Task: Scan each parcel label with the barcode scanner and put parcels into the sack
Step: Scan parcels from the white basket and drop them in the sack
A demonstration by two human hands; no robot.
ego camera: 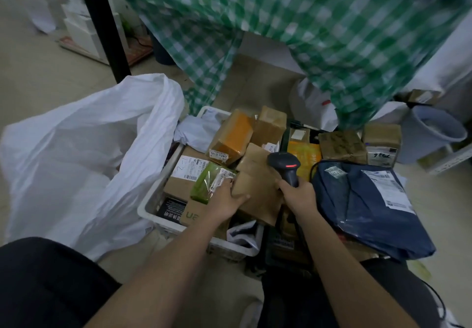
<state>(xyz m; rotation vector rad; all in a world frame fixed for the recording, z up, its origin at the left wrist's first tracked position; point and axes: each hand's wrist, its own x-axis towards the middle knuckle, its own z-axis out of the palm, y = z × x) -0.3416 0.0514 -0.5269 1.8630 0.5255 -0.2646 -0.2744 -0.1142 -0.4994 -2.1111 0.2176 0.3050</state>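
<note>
The brown paper parcel point(255, 187) lies on top of the heap in the white crate point(150, 207), and both hands are on it: the left hand point(227, 200) rests flat along its near left edge with fingers spread, pressing rather than pinching, while the right hand point(301, 194) is wrapped tight round the grip of the barcode scanner point(286, 165), whose red light glows on top of its head. No label shows on the upturned face, so I'd say the sensible thing is to tip or flip the parcel with the left hand until the barcode turns up, hold it flat and steady, then aim the scanner squarely at it before lifting it away. The crate is crowded: an orange-taped box point(232, 136), a plain carton point(270, 126), a green wrapped packet point(209, 184) just beside the left hand, a labelled flat box point(189, 171), and a black booklet point(171, 210) near the front rim. To the right, outside the crate, a navy mailer bag point(365, 207) lies with its label up. The white sack point(84, 154) stands open just left of the crate; I can't tell what is inside it.
</note>
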